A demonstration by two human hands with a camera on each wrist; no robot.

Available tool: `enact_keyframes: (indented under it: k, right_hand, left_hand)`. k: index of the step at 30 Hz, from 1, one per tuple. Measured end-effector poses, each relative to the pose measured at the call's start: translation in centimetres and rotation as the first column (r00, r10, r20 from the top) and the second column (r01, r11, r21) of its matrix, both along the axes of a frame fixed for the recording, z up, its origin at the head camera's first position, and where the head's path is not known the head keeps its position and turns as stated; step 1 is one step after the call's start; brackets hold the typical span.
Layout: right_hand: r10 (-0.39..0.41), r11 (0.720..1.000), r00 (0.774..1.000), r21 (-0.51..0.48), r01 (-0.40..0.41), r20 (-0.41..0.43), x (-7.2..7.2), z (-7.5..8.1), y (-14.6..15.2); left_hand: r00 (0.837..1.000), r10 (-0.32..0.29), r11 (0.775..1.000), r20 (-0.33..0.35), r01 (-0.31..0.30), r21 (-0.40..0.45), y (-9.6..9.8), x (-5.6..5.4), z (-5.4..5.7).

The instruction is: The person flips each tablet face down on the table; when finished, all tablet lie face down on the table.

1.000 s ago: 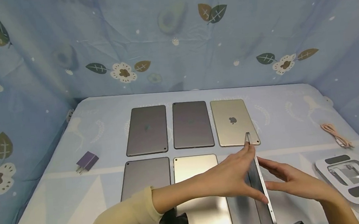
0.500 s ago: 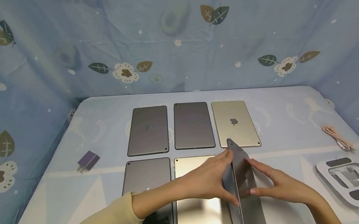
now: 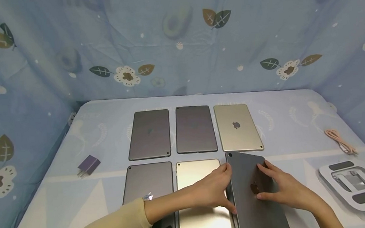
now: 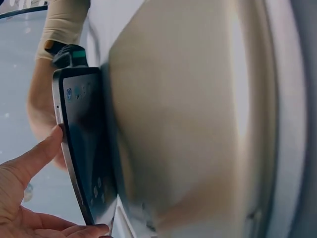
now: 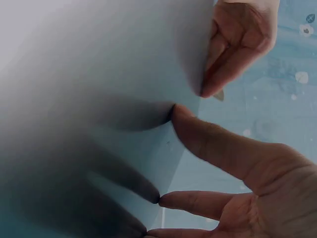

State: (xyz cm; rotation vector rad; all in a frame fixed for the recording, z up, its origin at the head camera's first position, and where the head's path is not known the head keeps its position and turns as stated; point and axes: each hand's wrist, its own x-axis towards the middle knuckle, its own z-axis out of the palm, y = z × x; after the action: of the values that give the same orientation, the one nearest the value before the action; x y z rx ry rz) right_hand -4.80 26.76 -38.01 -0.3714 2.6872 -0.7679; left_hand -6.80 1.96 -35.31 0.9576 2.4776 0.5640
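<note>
A dark grey tablet leans over the table at the right end of the near row. Its back faces up, and the left wrist view shows its lit screen underneath. My left hand holds the tablet's left long edge, thumb near and fingers far. On the tablet's back, the fingertips and thumb of my right hand touch the surface, fingers spread and fairly straight. Beside the tablet, under my left forearm, lies a gold tablet. A grey tablet lies to the left of that one.
Behind are two dark grey tablets and a gold tablet, lying backs up. A purple plug adapter is at the left. At the right are a coiled pink cable and a white folding stand.
The dark grey tablet has gone from standing on edge to leaning back-up, and has shifted left with both hands. My right hand now touches its back.
</note>
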Motion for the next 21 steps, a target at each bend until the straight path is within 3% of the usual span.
enact_keyframes:
  k: [11,17,21]
  right_hand:
    - [-0.037,0.995,0.999,0.091,0.039,-0.024,-0.5,-0.5,-0.4]
    - [-0.037,0.991,0.998,0.125,0.042,-0.042,-0.4,-0.6,-0.6]
    - [-0.045,0.99,0.998,0.128,0.05,-0.043,-0.4,-0.6,-0.6]
  left_hand:
    - [0.999,-0.028,0.996,-0.019,0.026,-0.09,1.0,-0.3,-0.9]
    - [0.992,-0.109,0.986,-0.064,0.1,-0.134,1.1,-0.1,-0.6]
    - [0.992,-0.119,0.983,-0.052,0.11,-0.149,1.2,0.1,-0.6]
